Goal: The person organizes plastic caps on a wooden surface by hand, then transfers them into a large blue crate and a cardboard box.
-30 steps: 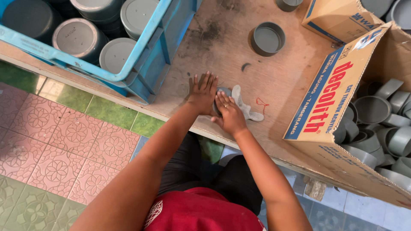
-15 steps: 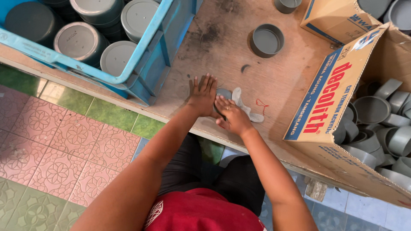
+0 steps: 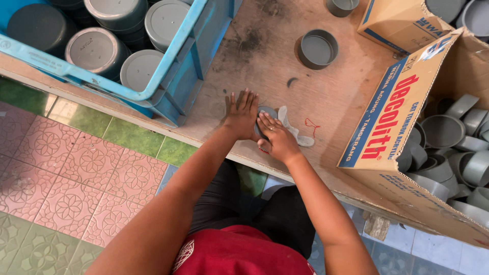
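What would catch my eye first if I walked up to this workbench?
Probably the two hands, left hand and right hand, pressed on a small grey cap at the wooden bench's near edge. Then the blue crate of stacked grey caps on the left, and the open cardboard box of them on the right.

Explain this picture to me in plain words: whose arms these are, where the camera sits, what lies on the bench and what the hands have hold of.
The camera is worn on a person's head and looks straight down, so the two bare arms are that person's own. The left hand lies flat, fingers spread, on the wooden bench. The right hand rests beside it, and both touch a small grey round cap, mostly hidden between them. Whether either hand grips it cannot be told. A white rag lies under and beside the right hand. Farther up the bench stands one open grey cap. On the left, a blue crate holds stacked grey caps. On the right, an open cardboard box holds many loose ones. Below is a patterned tile floor.
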